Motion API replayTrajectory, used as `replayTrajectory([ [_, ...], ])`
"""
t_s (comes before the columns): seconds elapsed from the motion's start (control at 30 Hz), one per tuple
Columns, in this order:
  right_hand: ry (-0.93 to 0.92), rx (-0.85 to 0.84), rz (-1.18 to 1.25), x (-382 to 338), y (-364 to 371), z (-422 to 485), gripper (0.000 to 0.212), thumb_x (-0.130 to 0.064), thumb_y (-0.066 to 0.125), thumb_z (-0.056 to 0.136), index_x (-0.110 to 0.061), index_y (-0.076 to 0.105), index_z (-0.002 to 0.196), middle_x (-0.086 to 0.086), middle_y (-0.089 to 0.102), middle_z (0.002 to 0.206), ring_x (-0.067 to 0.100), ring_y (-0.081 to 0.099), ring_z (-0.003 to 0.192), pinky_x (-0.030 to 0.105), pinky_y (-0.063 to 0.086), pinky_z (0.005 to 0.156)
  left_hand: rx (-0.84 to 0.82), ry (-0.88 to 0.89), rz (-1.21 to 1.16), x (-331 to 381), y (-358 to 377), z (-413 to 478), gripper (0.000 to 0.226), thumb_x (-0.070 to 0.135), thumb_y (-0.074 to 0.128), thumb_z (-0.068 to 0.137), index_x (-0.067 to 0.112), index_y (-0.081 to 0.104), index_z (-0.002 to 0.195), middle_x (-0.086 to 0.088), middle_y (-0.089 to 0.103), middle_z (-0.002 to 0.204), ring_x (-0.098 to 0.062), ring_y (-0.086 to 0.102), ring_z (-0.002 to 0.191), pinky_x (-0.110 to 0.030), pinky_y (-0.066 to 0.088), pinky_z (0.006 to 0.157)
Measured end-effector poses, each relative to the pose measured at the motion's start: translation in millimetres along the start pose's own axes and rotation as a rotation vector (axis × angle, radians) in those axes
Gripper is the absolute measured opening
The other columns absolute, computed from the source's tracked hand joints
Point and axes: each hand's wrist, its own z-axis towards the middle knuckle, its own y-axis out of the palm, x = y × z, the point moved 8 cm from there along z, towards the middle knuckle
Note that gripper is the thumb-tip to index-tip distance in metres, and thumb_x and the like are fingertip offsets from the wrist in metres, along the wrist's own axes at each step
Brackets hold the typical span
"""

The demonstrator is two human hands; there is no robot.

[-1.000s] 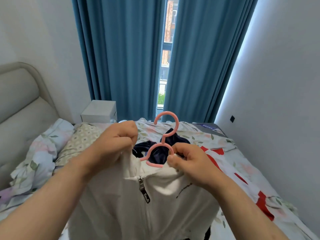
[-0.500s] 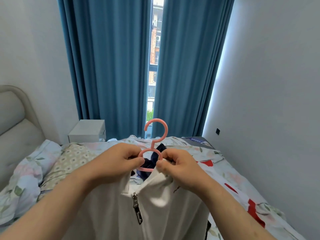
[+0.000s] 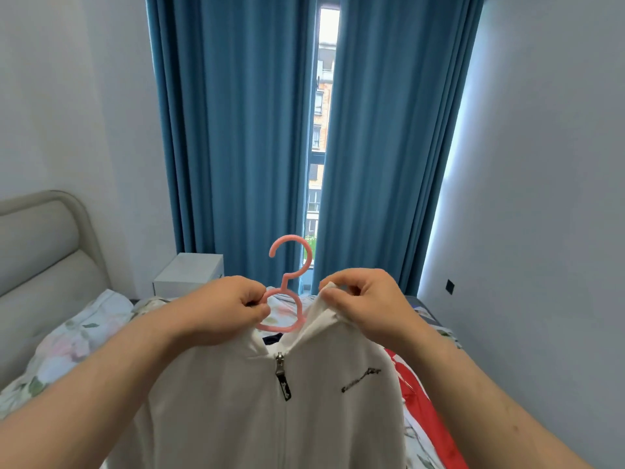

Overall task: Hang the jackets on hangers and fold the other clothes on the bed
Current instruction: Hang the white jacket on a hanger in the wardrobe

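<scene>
— What do the fingers [image 3: 257,311] of our left hand [image 3: 223,309] have?
— They're curled round the left side of the pink hanger's [image 3: 300,308] lower ring. Its hook stands upright just above them.
— And our right hand [image 3: 368,302]?
— Its fingers [image 3: 351,289] pinch a fold of the white jacket's [image 3: 236,401] collar, just right of the ring.
— Where's the jacket itself?
— It hangs below both our hands with its front towards us, and the zip pull [image 3: 282,380] is under the ring. The rest of the hanger is hidden by cloth.
— Farther out?
— The bed [image 3: 84,333] lies beneath us. A white nightstand [image 3: 189,275] and blue curtains [image 3: 236,130] stand beyond our knuckles.
</scene>
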Motion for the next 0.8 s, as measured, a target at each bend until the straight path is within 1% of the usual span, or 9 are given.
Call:
replayTrajectory([
  [0.1,0.076,-0.007,0.25,10.4,0.5,4.1,0.014,-0.022,0.064,0.091,-0.022,0.075,0.081,-0.008,0.061,0.064,0.008,0.049,0.057,0.02,0.039,0.054,0.019,-0.031,0.049,-4.4,3.1,2.5,0.029,0.03,0.052,0.094,0.015,0.049,0.069,0.011,0.048,0.059,-0.009,0.042,0.056,-0.029,0.036,0.058],
  [0.17,0.133,-0.092,0.343,19.6,1.7,3.3,0.019,-0.018,0.061,0.096,-0.019,0.071,0.079,-0.001,0.06,0.069,0.016,0.048,0.063,0.028,0.038,0.056,0.11,-0.044,0.005,-9.7,-3.8,1.4,0.031,0.029,0.053,0.094,0.016,0.047,0.067,0.011,0.048,0.057,-0.005,0.04,0.053,-0.029,0.036,0.057],
  [0.27,0.073,-0.277,0.079,23.5,-0.3,-1.9,0.008,-0.032,0.064,0.089,-0.032,0.07,0.094,-0.014,0.059,0.073,0.007,0.05,0.066,0.02,0.042,0.06,0.239,-0.031,-0.071,-11.5,-15.5,-1.4,0.035,0.027,0.052,0.095,0.019,0.043,0.062,0.015,0.047,0.056,-0.005,0.039,0.053,-0.029,0.033,0.055],
  [0.33,0.022,-0.39,-0.21,29.0,0.1,-6.8,0.052,-0.047,0.071,0.072,-0.053,0.056,0.121,-0.032,0.056,0.094,-0.007,0.052,0.082,0.01,0.041,0.069,0.263,-0.032,-0.094,-11.9,-18.7,-3.3,0.033,0.027,0.052,0.095,0.017,0.046,0.065,0.015,0.046,0.056,-0.006,0.039,0.053,-0.031,0.034,0.057],
  [0.4,-0.068,-0.394,-0.382,33.1,0.9,-7.2,0.075,-0.043,0.075,0.07,-0.055,0.039,0.135,-0.036,0.049,0.118,-0.014,0.043,0.108,0.011,0.042,0.08,0.269,-0.035,-0.105,-11.8,-19.7,-5.1,0.031,0.026,0.051,0.095,0.014,0.048,0.067,0.015,0.046,0.057,-0.006,0.038,0.054,-0.032,0.035,0.059],
  [0.5,-0.277,-0.262,-0.477,30.2,2.3,-1.2,0.051,-0.025,0.065,0.089,-0.039,0.048,0.135,-0.012,0.064,0.114,0.012,0.054,0.107,0.031,0.048,0.09,0.269,-0.027,-0.101,-6.8,-20.1,-6.8,0.032,0.026,0.05,0.096,0.014,0.046,0.067,0.016,0.046,0.057,-0.005,0.038,0.054,-0.031,0.034,0.058],
  [0.57,-0.339,-0.202,-0.544,31.0,5.6,0.3,0.049,-0.017,0.055,0.093,-0.035,0.044,0.137,-0.003,0.064,0.107,0.022,0.055,0.101,0.04,0.048,0.088,0.266,-0.034,-0.077,-3.1,-20.6,-7.5,0.032,0.027,0.05,0.097,0.013,0.047,0.068,0.014,0.046,0.058,-0.006,0.038,0.055,-0.03,0.033,0.058],
  [0.7,-0.384,-0.219,-0.678,41.2,19.7,-1.4,0.061,-0.004,0.038,0.091,-0.036,0.032,0.143,-0.005,0.051,0.112,0.022,0.047,0.104,0.035,0.045,0.089,0.26,-0.057,-0.043,1.7,-24.9,-7.9,0.033,0.026,0.048,0.098,0.009,0.046,0.07,0.007,0.042,0.061,-0.011,0.036,0.058,-0.031,0.032,0.059],
  [0.8,-0.336,-0.285,-0.587,38.3,22.2,6.0,0.054,-0.011,0.034,0.091,-0.042,0.041,0.136,-0.008,0.044,0.104,0.015,0.045,0.103,0.031,0.042,0.09,0.255,-0.077,-0.052,1.0,-28.6,-8.5,0.033,0.026,0.048,0.098,0.007,0.046,0.071,0.007,0.041,0.062,-0.012,0.036,0.059,-0.031,0.032,0.06],
])
